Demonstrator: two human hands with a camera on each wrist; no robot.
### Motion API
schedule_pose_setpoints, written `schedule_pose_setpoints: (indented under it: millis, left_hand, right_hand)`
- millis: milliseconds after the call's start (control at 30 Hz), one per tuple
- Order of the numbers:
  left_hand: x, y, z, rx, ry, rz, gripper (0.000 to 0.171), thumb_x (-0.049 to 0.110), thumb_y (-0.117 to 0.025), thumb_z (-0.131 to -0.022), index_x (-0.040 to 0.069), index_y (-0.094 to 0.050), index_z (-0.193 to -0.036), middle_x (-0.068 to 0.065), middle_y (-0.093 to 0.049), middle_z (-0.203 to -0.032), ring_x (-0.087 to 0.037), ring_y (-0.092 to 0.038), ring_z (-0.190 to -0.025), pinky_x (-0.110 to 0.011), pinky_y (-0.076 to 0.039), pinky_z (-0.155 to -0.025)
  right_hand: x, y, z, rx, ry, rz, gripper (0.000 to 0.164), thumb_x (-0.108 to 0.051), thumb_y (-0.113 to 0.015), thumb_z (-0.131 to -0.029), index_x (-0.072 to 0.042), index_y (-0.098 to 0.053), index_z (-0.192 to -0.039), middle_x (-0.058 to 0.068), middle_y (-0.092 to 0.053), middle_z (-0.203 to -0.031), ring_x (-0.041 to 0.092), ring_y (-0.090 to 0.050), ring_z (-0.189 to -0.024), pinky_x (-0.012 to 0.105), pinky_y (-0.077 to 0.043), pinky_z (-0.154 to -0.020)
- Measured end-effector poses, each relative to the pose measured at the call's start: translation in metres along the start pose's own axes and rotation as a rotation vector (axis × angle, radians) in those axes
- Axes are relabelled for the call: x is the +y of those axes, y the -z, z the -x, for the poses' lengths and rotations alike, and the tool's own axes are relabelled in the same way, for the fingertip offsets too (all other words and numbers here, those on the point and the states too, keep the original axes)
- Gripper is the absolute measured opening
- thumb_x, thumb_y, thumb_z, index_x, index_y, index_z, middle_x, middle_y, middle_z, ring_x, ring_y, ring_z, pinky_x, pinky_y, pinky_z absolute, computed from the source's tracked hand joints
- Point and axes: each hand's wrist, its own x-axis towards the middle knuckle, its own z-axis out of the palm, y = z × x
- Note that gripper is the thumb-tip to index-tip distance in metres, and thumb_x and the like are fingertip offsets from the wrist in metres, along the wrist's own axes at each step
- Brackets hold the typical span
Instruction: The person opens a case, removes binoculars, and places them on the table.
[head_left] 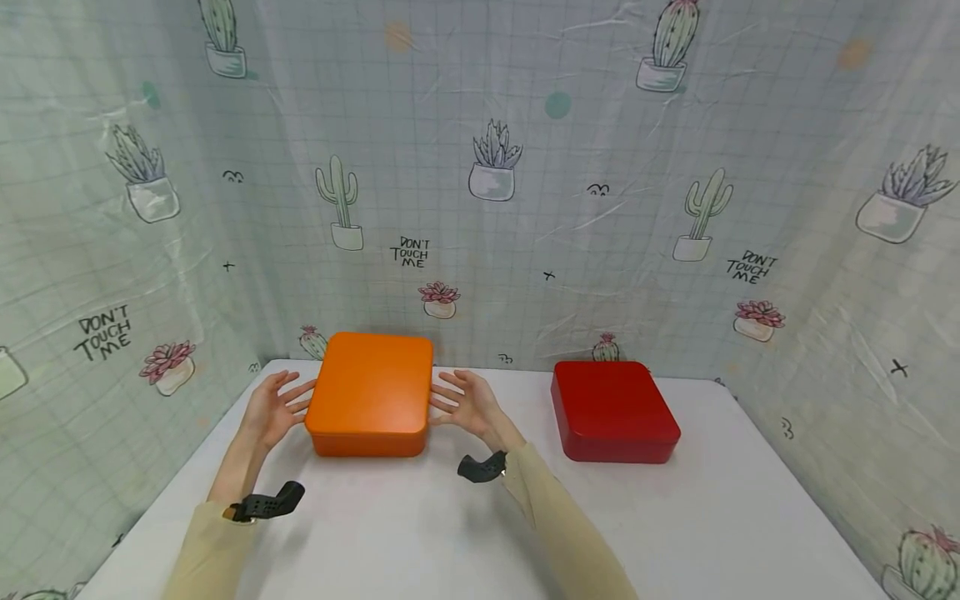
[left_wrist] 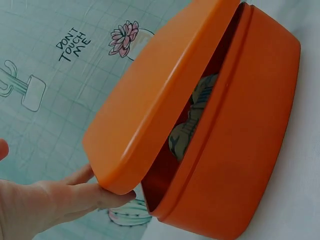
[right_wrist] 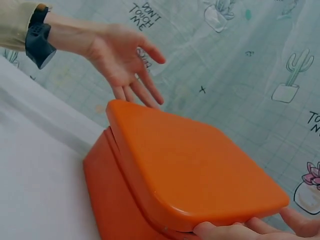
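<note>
Toward the back left of the table stands an orange box (head_left: 367,447), its orange lid (head_left: 371,379) tilted up. Through the gap, the left wrist view shows a grey-green thing with dark marks (left_wrist: 182,137) inside; its kind is unclear. My left hand (head_left: 272,410) is at the lid's left side, extended fingers touching the corner and thumb held away. On the opposite side my right hand (head_left: 468,406) has its fingers spread at the lid's edge; in the right wrist view its fingers (right_wrist: 240,231) support the rim from below.
A red box (head_left: 615,408) with its lid on stands to the right on the white table (head_left: 420,533). A curtain (head_left: 487,250) printed with cacti hangs behind the table and along both sides. Dark wrist cameras (head_left: 266,504) sit on both forearms.
</note>
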Motion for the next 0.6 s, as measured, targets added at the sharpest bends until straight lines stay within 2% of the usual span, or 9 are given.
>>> schedule_pose_setpoints:
  millis: [267,533,600]
  left_hand:
    - [0.000,-0.011,0.003,0.007,0.006,-0.093,0.080,0.051,-0.031,-0.092,0.008,0.013,-0.143,-0.019,0.004,-0.151,-0.043,-0.010,-0.136,-0.052,-0.018,-0.107]
    - [-0.002,-0.022,0.002,-0.048,0.025,-0.157,0.074,0.048,-0.025,-0.094,0.006,0.011,-0.143,-0.025,0.000,-0.149,-0.045,-0.012,-0.135,-0.054,-0.016,-0.108]
    - [-0.003,-0.024,0.003,-0.057,0.026,-0.195,0.072,0.047,-0.023,-0.095,0.005,0.010,-0.143,-0.026,-0.002,-0.149,-0.045,-0.017,-0.133,-0.050,-0.026,-0.107]
  right_hand:
    - [-0.009,0.006,0.009,-0.027,0.000,0.019,0.056,-0.030,-0.033,-0.093,-0.004,-0.021,-0.142,0.024,-0.019,-0.147,0.041,-0.022,-0.133,0.065,-0.021,-0.102]
    - [-0.018,0.015,0.018,-0.016,-0.007,0.040,0.056,-0.031,-0.032,-0.094,-0.005,-0.021,-0.142,0.024,-0.018,-0.147,0.042,-0.023,-0.132,0.066,-0.022,-0.100]
    - [-0.019,0.017,0.021,-0.009,-0.006,0.037,0.056,-0.031,-0.034,-0.093,-0.005,-0.022,-0.142,0.025,-0.019,-0.146,0.042,-0.024,-0.131,0.066,-0.023,-0.100]
